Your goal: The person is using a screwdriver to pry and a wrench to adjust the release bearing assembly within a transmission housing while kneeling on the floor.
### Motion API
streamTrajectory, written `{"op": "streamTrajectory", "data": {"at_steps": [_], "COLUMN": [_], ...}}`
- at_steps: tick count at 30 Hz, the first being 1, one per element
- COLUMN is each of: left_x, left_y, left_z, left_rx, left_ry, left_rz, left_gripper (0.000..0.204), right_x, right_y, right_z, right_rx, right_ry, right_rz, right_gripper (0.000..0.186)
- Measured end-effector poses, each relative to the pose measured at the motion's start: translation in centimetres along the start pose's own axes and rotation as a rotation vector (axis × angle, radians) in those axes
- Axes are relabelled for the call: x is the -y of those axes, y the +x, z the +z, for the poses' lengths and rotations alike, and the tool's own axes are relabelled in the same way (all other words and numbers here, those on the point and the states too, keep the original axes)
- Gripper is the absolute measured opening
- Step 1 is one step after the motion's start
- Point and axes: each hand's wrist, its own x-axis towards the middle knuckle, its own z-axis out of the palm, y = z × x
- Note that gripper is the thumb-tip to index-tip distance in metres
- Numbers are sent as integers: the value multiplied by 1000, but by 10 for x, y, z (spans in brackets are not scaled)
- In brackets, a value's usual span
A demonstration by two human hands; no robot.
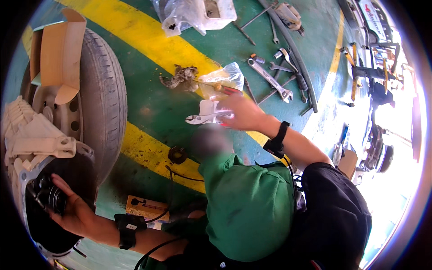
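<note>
At the lower left my left hand (pixel 76 213) is curled around a black round part (pixel 55 198) with a ringed edge. That part sits at the dark opening of a pale cast metal housing (pixel 45 139). My right hand (pixel 245 110) reaches over the floor near the middle, its fingers smeared by motion. Under the fingers lie slip-joint pliers (pixel 202 118) with part of a red handle showing. Just beyond them a screwdriver (pixel 222 88) with a red and yellow handle rests by a clear plastic bag (pixel 229 74); whether my fingers grip either tool is unclear.
A tyre on its wheel (pixel 103 99) stands left, an open cardboard box (pixel 60 51) against it. Wrenches, including an adjustable wrench (pixel 272 81), lie beside a grey hose (pixel 301 58). A dirty rag (pixel 180 76) is on the floor. Green cloth (pixel 252 207) fills the lower middle.
</note>
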Motion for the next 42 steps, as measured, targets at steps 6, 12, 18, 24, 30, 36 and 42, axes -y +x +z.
{"op": "streamTrajectory", "data": {"at_steps": [6, 12, 18, 24, 30, 36, 42], "left_x": [3, 37, 36, 35, 35, 34, 36], "left_y": [-4, -20, -22, -27, -29, -25, -24], "left_z": [5, 39, 48, 43, 50, 47, 45], "left_rx": [-48, -104, -217, -226, -234, -172, -215], "left_ry": [78, 141, 322, 376, 440, 428, 389], "left_rz": [113, 151, 202, 152, 88, 118, 181], "left_gripper": [67, 44, 38, 47, 47, 43, 41], "right_x": [-50, -6, 93, 172, 193, 224, 233], "right_y": [47, 28, 3, 63, 75, 107, 123], "right_z": [7, -10, -29, -19, 7, 25, 38], "right_rx": [-136, -130, 341, 665, 733, 725, 837], "right_ry": [-292, -31, 685, 972, 1175, 1272, 1392], "right_rz": [189, 302, 139, 6, -29, -51, -40], "right_gripper": [29, 27, 41, 40, 39, 36, 36]}}
